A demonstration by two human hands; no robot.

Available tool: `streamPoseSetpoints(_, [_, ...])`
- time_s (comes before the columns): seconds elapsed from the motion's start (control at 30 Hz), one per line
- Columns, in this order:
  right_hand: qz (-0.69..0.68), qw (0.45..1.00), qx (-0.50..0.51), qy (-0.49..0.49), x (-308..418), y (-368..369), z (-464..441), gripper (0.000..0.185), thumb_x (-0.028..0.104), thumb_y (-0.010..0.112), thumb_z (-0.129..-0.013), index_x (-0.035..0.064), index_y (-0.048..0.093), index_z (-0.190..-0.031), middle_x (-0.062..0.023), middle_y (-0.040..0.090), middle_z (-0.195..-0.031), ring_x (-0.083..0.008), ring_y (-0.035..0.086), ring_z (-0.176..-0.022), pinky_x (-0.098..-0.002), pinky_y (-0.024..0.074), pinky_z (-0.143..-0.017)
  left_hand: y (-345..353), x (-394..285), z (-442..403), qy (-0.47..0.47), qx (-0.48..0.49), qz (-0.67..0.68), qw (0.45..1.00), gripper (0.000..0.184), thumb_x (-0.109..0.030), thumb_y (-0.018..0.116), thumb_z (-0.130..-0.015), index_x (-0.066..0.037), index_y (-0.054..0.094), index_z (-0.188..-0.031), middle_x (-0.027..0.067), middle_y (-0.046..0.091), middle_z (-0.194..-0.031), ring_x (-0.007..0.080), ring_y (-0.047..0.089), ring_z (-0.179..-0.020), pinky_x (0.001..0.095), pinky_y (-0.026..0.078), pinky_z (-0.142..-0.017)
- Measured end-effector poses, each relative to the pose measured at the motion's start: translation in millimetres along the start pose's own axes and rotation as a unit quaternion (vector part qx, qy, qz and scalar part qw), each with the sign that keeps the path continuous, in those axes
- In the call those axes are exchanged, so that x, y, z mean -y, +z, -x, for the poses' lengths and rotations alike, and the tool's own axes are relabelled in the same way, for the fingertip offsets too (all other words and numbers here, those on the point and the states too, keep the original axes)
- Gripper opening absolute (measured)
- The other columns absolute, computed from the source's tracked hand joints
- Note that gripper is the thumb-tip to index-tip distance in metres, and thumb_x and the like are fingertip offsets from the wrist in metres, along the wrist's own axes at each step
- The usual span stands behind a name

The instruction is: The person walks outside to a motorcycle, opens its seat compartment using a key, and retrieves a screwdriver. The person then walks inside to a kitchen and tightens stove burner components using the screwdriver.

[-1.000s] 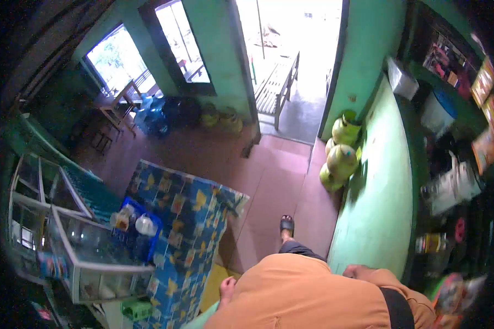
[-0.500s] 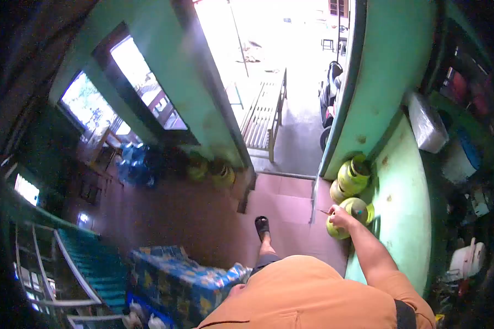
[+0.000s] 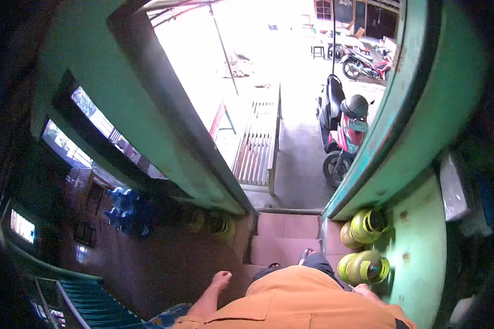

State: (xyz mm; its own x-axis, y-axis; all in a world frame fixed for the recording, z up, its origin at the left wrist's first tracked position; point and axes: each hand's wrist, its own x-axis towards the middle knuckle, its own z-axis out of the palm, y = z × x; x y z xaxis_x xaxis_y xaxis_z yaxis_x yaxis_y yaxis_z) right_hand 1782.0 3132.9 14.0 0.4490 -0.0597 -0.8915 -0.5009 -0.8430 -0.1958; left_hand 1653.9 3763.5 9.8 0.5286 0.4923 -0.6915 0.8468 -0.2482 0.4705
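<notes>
My left hand (image 3: 221, 279) hangs out to the left of my body above the dark floor, its fingers curled in and nothing showing in them. Low on the right, my right hand (image 3: 361, 289) is close to my side, just below a yellow-green gas cylinder (image 3: 362, 267). Its fingers look pinched around something small and thin, too blurred to name. A second gas cylinder (image 3: 365, 226) stands behind the first, against the green wall. Both of my feet are partly seen in front of my orange shirt (image 3: 291, 299), by the pink tiled steps (image 3: 282, 249).
Ahead is an open doorway, its frame (image 3: 387, 129) on the right. Outside stand a slatted bench (image 3: 255, 145) and a parked scooter (image 3: 348, 134) with a helmet (image 3: 355, 106); a red motorbike (image 3: 368, 64) is farther off. Blue water jugs (image 3: 127, 211) stand at the left.
I have moved forward to the doorway steps. My right hand has drawn back from over the near cylinder toward my side. My left hand has come into view, and the patterned cloth has mostly left it.
</notes>
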Motion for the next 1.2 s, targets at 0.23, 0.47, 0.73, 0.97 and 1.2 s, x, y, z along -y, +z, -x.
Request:
streamPoseSetpoints(0.23, [-0.1,0.995,-0.014,0.003,113.0,-78.5,-138.1,0.009,0.009,0.065,-0.081,0.0029,0.064,-0.074,-0.0076,0.058,-0.058,-0.0158,0.053,-0.044,-0.0339,0.0397,-0.04,51.9,-49.8,-134.4,-0.082,-0.017,0.222,0.971,0.02,-0.025,0.061,-0.091,-0.014,0.064,-0.107,-0.0027,0.062,-0.083,0.0101,0.058,-0.069,0.028,0.047,-0.055])
streamPoseSetpoints(0.47, [-0.218,0.958,-0.025,-0.187,212.0,-143.1,-388.3,0.014,0.013,0.067,-0.084,0.0062,0.063,-0.073,-0.0055,0.06,-0.06,-0.0148,0.056,-0.048,-0.031,0.0425,-0.039,223.1,-29.0,-299.7,0.109,0.108,-0.204,0.967,0.021,-0.027,0.064,-0.09,-0.007,0.07,-0.086,0.0011,0.067,-0.078,0.0113,0.062,-0.078,0.0295,0.051,-0.068])
streamPoseSetpoints(0.73, [-0.348,0.897,0.004,-0.272,407.6,-230.5,-366.3,0.022,0.023,0.062,-0.092,0.0028,0.058,-0.083,-0.0018,0.056,-0.059,-0.0123,0.055,-0.044,-0.0322,0.0543,-0.05,238.9,-182.6,-467.9,-0.008,0.125,0.189,0.974,0.03,-0.028,0.064,-0.089,-0.005,0.071,-0.106,0.0043,0.07,-0.089,0.0137,0.063,-0.074,0.0315,0.052,-0.07])
streamPoseSetpoints(0.97, [-0.594,0.796,-0.022,-0.114,468.2,-241.3,-612.8,0.028,0.033,0.056,-0.095,0.0099,0.052,-0.079,-0.0039,0.051,-0.056,-0.0178,0.052,-0.045,-0.0366,0.0477,-0.042,180.9,-291.6,-635.2,-0.043,0.01,0.241,0.97,0.027,-0.026,0.059,-0.09,-0.01,0.065,-0.111,-0.0007,0.062,-0.083,0.0102,0.057,-0.069,0.029,0.048,-0.059])
streamPoseSetpoints(1.2, [-0.503,0.86,-0.075,0.034,429.2,-274.0,-728.0,0.015,0.029,0.048,-0.099,0.0135,0.045,-0.099,-0.0069,0.059,-0.073,-0.0175,0.054,-0.05,-0.033,0.0447,-0.044,151.5,-373.0,-686.9,-0.076,-0.076,0.262,0.959,0.028,-0.019,0.058,-0.091,-0.012,0.057,-0.117,-0.0012,0.058,-0.087,0.0111,0.054,-0.071,0.028,0.046,-0.056])
